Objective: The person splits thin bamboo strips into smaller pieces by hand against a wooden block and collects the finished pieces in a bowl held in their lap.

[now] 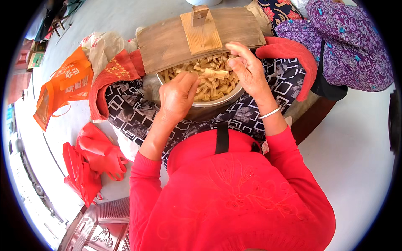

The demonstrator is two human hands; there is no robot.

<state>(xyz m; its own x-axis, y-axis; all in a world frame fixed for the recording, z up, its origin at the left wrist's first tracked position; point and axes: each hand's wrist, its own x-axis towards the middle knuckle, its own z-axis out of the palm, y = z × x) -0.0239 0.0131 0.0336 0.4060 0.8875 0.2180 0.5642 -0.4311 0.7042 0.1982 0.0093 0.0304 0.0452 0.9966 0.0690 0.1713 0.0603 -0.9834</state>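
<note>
A round metal basin (229, 98) in front of me holds many short, pale-yellow strip-like pieces (213, 85); their exact kind I cannot tell. Across its far side lies a wooden board (163, 44), with a lighter wood block (201, 33) and a small upright wooden piece fixed on it. Over the basin's near left rim is my left hand (179, 94), its fingers curled together; whatever they pinch is hidden. My right hand (250, 73) is raised at the basin's right edge beside the board, thumb and forefinger apart, nothing visible between them.
Red cloths (287, 48) lie at both sides of the board. To the left are an orange bag (67, 85) and a red bag (98, 150) on the floor. Another person's purple patterned clothing (347, 46) shows at the far right. A dark brown panel (102, 226) stands lower left.
</note>
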